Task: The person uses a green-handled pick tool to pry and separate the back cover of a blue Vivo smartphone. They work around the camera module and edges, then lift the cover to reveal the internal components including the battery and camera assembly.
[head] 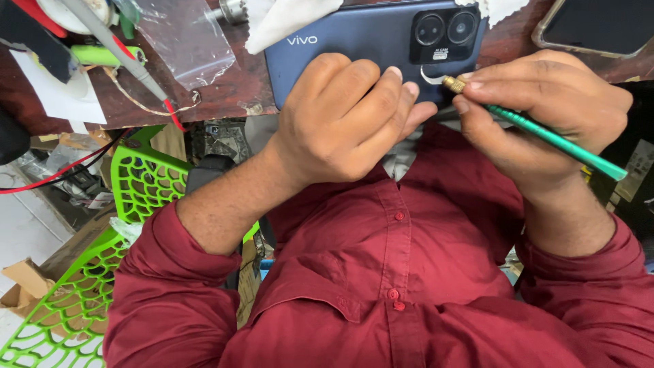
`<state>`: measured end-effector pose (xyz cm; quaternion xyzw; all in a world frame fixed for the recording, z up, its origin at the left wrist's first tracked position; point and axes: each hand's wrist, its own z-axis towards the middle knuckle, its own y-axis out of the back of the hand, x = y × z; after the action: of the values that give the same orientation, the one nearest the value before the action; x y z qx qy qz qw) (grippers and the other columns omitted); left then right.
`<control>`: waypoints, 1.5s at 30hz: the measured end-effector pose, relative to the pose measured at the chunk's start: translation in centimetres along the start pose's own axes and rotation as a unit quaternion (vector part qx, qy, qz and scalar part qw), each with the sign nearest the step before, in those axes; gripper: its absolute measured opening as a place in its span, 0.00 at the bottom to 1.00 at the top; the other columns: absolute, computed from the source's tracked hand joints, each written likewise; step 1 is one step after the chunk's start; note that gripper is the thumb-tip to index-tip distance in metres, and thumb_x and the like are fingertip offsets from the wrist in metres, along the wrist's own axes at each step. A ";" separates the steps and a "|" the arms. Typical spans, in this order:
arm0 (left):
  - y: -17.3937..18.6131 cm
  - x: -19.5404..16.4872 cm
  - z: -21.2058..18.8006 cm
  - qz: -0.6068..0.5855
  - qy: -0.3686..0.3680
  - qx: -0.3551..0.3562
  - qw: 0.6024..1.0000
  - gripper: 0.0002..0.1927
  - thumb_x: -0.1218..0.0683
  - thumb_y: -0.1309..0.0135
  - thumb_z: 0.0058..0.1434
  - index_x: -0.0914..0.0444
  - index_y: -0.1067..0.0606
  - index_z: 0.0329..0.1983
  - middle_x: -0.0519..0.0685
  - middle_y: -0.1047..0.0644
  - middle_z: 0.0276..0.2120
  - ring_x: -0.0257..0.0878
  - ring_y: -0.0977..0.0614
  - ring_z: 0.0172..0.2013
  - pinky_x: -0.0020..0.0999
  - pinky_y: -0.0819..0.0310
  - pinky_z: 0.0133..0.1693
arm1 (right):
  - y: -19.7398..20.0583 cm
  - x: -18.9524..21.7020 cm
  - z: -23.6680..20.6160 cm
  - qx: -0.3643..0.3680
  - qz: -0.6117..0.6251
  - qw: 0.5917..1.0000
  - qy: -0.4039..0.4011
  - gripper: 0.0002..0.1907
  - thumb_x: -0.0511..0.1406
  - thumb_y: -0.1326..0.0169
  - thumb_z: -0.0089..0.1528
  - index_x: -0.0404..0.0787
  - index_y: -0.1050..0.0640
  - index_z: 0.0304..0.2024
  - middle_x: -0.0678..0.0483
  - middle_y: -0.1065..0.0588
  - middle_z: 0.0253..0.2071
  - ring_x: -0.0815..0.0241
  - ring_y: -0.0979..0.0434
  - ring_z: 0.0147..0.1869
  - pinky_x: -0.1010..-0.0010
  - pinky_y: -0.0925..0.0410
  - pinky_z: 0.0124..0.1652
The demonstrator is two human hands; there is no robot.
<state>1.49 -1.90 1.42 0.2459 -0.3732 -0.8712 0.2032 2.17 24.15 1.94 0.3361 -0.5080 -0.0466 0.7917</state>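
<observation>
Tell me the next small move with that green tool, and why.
Probably ease the brass tip of the green tool under the phone edge beside the camera. The right hand holds the tip there, and the left hand presses the phone down.

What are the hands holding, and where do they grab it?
The right hand pinches a thin green tool near its brass tip, like a pencil. The left hand holds nothing; it presses its fingers on the back of the blue phone.
</observation>
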 end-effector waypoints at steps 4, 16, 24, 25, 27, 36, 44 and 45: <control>0.0 0.1 0.1 -0.018 0.003 -0.010 1.000 0.11 0.60 0.30 0.60 0.68 0.23 0.37 0.52 0.24 0.37 0.43 0.23 0.38 0.37 0.32 0.37 | 0.0 0.0 -0.1 -0.009 0.010 1.000 -0.015 0.06 0.24 0.36 0.65 0.29 0.19 0.44 0.45 0.19 0.43 0.56 0.16 0.43 0.75 0.28 0.43; 0.1 0.0 0.0 -0.029 0.010 -0.010 0.999 0.12 0.60 0.30 0.58 0.68 0.24 0.35 0.52 0.24 0.37 0.42 0.24 0.38 0.37 0.32 0.37 | -0.1 -0.1 -0.6 -0.015 0.000 1.000 -0.014 0.06 0.23 0.35 0.66 0.29 0.19 0.45 0.45 0.19 0.43 0.56 0.16 0.44 0.75 0.28 0.44; -0.1 -0.2 0.2 0.044 -0.004 0.016 0.999 0.14 0.52 0.35 0.67 0.66 0.21 0.49 0.47 0.28 0.36 0.40 0.28 0.36 0.36 0.34 0.38 | -0.2 -2.9 -2.6 -0.089 0.101 0.991 -0.018 0.07 0.25 0.40 0.61 0.31 0.24 0.41 0.43 0.22 0.38 0.55 0.20 0.36 0.71 0.28 0.36; -0.1 -0.2 0.3 0.075 -0.011 0.022 0.997 0.16 0.49 0.36 0.69 0.65 0.21 0.52 0.45 0.29 0.34 0.39 0.29 0.34 0.35 0.35 0.37 | -0.4 -3.3 -3.1 -0.120 0.132 0.983 -0.034 0.08 0.26 0.40 0.61 0.32 0.26 0.41 0.43 0.23 0.38 0.55 0.21 0.34 0.70 0.28 0.34; -0.1 -0.3 0.3 0.078 -0.009 0.055 0.995 0.17 0.51 0.40 0.70 0.66 0.22 0.56 0.44 0.30 0.35 0.39 0.29 0.35 0.36 0.36 0.38 | -1.1 -3.7 -4.4 -0.176 0.199 0.960 -0.088 0.09 0.29 0.41 0.64 0.33 0.28 0.43 0.44 0.26 0.39 0.59 0.26 0.32 0.71 0.28 0.32; -0.2 -0.4 -0.3 0.054 -0.005 0.067 0.996 0.14 0.56 0.39 0.70 0.73 0.23 0.49 0.49 0.28 0.38 0.41 0.28 0.37 0.37 0.34 0.40 | -0.7 -4.6 -6.0 -0.150 0.182 0.968 -0.086 0.11 0.29 0.41 0.67 0.33 0.30 0.46 0.45 0.29 0.40 0.60 0.26 0.33 0.71 0.27 0.32; -0.1 -0.7 0.7 0.065 0.004 0.066 0.996 0.15 0.54 0.39 0.68 0.68 0.22 0.53 0.46 0.28 0.40 0.40 0.28 0.39 0.37 0.35 0.41 | -0.1 -4.1 -5.2 -0.124 0.170 0.973 -0.093 0.08 0.27 0.42 0.66 0.31 0.28 0.44 0.43 0.26 0.41 0.60 0.23 0.36 0.72 0.26 0.34; -0.3 -0.9 0.8 0.060 0.015 0.062 0.996 0.16 0.53 0.39 0.66 0.66 0.22 0.53 0.45 0.29 0.39 0.40 0.29 0.38 0.36 0.36 0.40 | -0.1 -4.1 -5.2 -0.123 0.167 0.974 -0.090 0.08 0.27 0.42 0.66 0.31 0.27 0.44 0.42 0.26 0.41 0.60 0.23 0.36 0.72 0.26 0.34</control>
<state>1.69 -0.80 1.97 0.2485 -0.4370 -0.8291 0.2447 4.53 28.34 -2.62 0.1407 -0.6163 -0.0058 0.7748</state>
